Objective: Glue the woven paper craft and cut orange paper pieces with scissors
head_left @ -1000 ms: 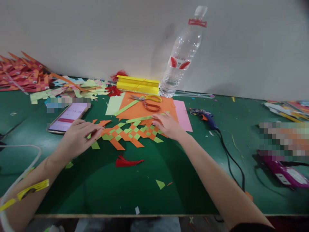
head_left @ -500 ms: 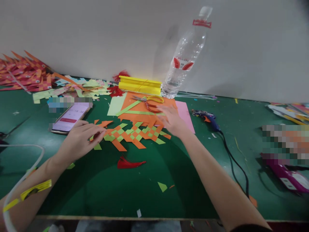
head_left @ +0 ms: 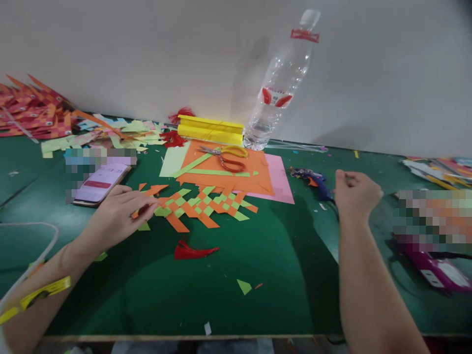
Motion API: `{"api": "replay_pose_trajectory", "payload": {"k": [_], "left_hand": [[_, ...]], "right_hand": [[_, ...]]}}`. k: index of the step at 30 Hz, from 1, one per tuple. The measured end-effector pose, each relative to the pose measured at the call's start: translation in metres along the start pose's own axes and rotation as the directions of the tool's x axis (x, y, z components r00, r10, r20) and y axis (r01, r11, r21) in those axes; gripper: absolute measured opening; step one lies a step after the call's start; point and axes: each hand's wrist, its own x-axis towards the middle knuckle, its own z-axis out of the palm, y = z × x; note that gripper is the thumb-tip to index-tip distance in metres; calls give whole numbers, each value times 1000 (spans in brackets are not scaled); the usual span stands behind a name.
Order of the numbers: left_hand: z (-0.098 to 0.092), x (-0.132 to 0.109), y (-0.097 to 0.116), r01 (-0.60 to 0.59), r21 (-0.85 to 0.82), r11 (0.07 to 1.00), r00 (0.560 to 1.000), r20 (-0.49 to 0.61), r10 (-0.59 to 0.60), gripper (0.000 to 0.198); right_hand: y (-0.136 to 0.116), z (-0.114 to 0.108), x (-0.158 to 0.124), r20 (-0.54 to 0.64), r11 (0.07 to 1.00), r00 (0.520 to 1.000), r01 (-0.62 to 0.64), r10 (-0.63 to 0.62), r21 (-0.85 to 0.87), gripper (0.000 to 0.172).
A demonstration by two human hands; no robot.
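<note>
A woven piece of orange and light-green paper strips [head_left: 201, 204] lies on the green table [head_left: 258, 265]. My left hand [head_left: 118, 214] rests at its left end, fingers pinched on the orange tip there. My right hand [head_left: 356, 194] hovers over the table to the right, fingers curled in, nothing visible in them. It is just right of a blue glue gun [head_left: 313, 178], whose black cord [head_left: 334, 206] passes under the hand. Behind the weave lie an orange sheet [head_left: 236, 179], loose green strips and orange-handled scissors [head_left: 226, 157].
A clear plastic bottle [head_left: 276, 93] and a yellow stack [head_left: 210, 129] stand by the wall. A phone [head_left: 101, 181] lies at the left, with paper scraps [head_left: 106, 135] and red woven pieces [head_left: 33, 110] behind it. A red tassel [head_left: 191, 250] and a purple device [head_left: 437, 270] lie nearer.
My right hand has left the right end of the weave and the orange sheet and swung right to beside the glue gun, closing its fingers. The left hand stays on the weave.
</note>
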Motion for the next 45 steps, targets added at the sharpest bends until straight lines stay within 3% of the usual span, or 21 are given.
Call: {"api": "replay_pose_trajectory", "payload": {"k": [3,7,12,16,20,23,27,33,37,43,45], "left_hand": [[-1,1,1,-5,6,1000,1000,-17,5,12],[-5,4,3,17,47,999,1000,0,-17,16],[-5,3,2,-42,89,995,999,-8,43,6],[-3,2,1,-82,82,993,996,-33,85,4],[-3,5,6,-125,44,991,991,-50,127,5],[-2,6,11,-140,35,989,988,-55,142,5],[3,5,19,-193,23,981,981,-6,194,6],[8,7,49,-337,39,941,941,43,336,15],[14,10,77,-463,-34,886,886,6,464,17],[28,23,125,-463,-222,858,871,68,487,20],[34,33,141,-436,-239,867,884,68,463,20]], "right_hand": [[5,2,2,48,983,993,-103,112,-154,26],[4,19,-9,248,985,968,4,40,-174,39],[-1,33,-22,354,966,931,7,89,-260,41],[-2,30,-22,360,967,926,-20,113,-252,41],[-7,18,-21,293,987,949,-81,120,-140,44],[-18,9,-20,231,994,967,-99,104,-35,44],[-37,4,-30,247,995,967,-83,67,54,41],[-44,8,-58,290,987,946,120,-148,111,40],[-38,10,-60,309,993,945,90,-108,74,42],[-33,12,-55,257,994,964,49,-73,100,40],[-32,12,-55,253,992,964,51,-80,118,41]]}}
